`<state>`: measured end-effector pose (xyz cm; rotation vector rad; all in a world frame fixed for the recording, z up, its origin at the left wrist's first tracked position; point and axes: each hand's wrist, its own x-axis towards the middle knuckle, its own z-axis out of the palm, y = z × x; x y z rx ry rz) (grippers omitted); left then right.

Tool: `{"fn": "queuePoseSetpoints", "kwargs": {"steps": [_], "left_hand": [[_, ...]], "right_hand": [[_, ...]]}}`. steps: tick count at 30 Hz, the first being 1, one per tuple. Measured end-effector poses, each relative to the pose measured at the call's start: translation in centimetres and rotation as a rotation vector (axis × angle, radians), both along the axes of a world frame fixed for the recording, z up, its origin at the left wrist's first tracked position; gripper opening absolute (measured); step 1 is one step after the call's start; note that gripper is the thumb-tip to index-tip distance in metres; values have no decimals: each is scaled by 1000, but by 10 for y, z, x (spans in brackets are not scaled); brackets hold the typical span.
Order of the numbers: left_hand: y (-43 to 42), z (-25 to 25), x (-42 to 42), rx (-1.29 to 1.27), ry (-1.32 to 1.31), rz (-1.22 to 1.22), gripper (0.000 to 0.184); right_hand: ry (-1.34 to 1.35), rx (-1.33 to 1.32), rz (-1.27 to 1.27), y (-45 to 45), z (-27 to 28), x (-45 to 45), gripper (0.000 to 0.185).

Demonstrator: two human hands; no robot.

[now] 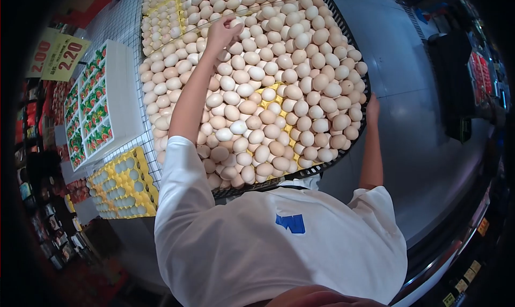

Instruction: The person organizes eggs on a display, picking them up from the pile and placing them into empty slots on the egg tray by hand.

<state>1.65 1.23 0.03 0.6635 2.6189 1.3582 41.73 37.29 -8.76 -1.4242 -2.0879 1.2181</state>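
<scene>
My left hand reaches out over a wide heap of pale brown and cream eggs. Its fingers are curled round one whitish egg near the far part of the heap. At the right side of the black basket that holds the eggs, my right hand is against the rim. Its fingers are mostly hidden, so their grip does not show. Parts of a yellow egg tray show between the eggs in the middle.
Left of the heap stand a white box of green and red packs and a yellow tray of pale bluish eggs beside white wire mesh. Price signs hang at upper left. Grey floor lies to the right.
</scene>
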Motion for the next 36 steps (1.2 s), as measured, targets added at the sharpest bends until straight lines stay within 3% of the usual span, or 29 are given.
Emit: {"fn": "queuePoseSetpoints", "kwargs": {"steps": [2,4,7,10,14,23,26,28,30,36], "left_hand": [[38,-21,21,215,-113,-115,50],[67,-21,53,243,-98,-134,47],[91,-17,79,38,25,-97,45],[98,-28,87,80,228,-81,42],[105,-38,92,186,248,-36,42],[110,-42,92,170,284,17,37],[97,-38,91,201,208,-9,34],[79,-36,90,209,178,-13,32],[52,-32,82,198,164,3,25],[-73,-21,41,-240,364,104,25]], "right_hand": [[-26,6,-12,-1,5,-1,57],[33,5,-9,-1,0,-1,56],[12,-7,9,-1,3,0,57],[3,-1,0,1,1,-1,57],[53,15,-4,-4,1,-1,57],[58,-92,-5,5,-5,1,58],[13,-137,16,8,-10,0,57],[33,-20,-45,-4,1,-4,56],[2,-157,-31,-8,17,-5,57],[-43,-82,-27,-6,7,-2,56]]}}
